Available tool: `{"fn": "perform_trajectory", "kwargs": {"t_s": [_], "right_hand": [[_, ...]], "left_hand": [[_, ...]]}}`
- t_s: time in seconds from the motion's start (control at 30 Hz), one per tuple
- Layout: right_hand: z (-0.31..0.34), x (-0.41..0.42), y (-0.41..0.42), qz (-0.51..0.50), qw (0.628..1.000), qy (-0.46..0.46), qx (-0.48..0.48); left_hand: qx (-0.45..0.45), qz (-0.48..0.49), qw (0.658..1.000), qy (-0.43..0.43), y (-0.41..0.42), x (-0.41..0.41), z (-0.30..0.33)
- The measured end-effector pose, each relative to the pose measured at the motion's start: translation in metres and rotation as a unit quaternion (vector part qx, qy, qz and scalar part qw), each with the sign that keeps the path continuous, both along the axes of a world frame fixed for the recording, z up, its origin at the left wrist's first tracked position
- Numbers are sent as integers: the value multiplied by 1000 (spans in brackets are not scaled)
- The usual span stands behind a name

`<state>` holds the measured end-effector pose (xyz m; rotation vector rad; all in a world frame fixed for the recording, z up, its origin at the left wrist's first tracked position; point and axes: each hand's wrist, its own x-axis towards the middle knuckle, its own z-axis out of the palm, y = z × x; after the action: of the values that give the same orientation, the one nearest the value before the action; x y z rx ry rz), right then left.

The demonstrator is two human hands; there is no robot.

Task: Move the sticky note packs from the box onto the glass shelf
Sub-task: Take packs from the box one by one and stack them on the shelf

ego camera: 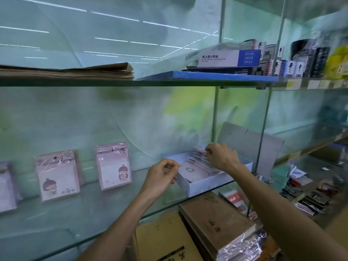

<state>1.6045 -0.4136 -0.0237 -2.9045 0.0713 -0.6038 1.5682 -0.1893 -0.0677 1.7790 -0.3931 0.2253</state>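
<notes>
Box (212, 185) sits open at the right end of the glass shelf (75, 219), lid flap up behind it. Remaining sticky note packs (197, 162) stand on edge inside, filed front to back, faces toward the camera, leaning slightly.

Right hand (221, 156) is over the back of the row, fingers curled onto the top edges of the packs, looks like it's pinching one or thumbing through; can't tell if a single pack is isolated. Left hand (162, 177) is at the box's near-left corner, fingers curled on the wall, apparently steadying it.

Three packs already out on the shelf, leaning on the back panel: one near centre (113, 166), one left of it (57, 178), one cut off at the frame edge (7, 187).

Key geometry: packs are directly under the right hand, so it's the picking hand. Free shelf space lies left of the box, between it and the centre pack. My read: lift straight up, carry left across the left hand.
</notes>
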Motion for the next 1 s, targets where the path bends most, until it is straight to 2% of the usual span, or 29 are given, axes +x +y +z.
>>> {"fn": "perform_trajectory", "kwargs": {"t_s": [0.1,0.2,0.27,0.33,0.4,0.5,0.7,0.8,0.93,1.0], "right_hand": [[9,-5,6,14,995,-85,59],[26,-7,14,78,966,-134,208],[35,-9,25,125,904,-107,394],[36,-15,37,156,815,-55,555],[34,-21,51,178,750,-13,637],[30,-30,72,212,700,27,681],[23,-41,118,263,659,68,701],[17,-46,145,282,648,97,701],[12,-52,176,300,698,122,639],[12,-54,191,302,709,129,625]], "left_hand": [[-36,4,999,22,1,2,4],[-84,14,995,43,5,3,9],[-119,17,991,53,9,3,12],[-143,15,988,59,15,2,14],[-161,15,985,56,22,1,16],[-192,13,980,44,33,-3,19],[-213,45,976,0,62,-10,26],[-203,99,974,-26,85,-14,25],[-196,147,969,-43,128,-29,23],[-190,165,966,-54,153,-40,23]]}}
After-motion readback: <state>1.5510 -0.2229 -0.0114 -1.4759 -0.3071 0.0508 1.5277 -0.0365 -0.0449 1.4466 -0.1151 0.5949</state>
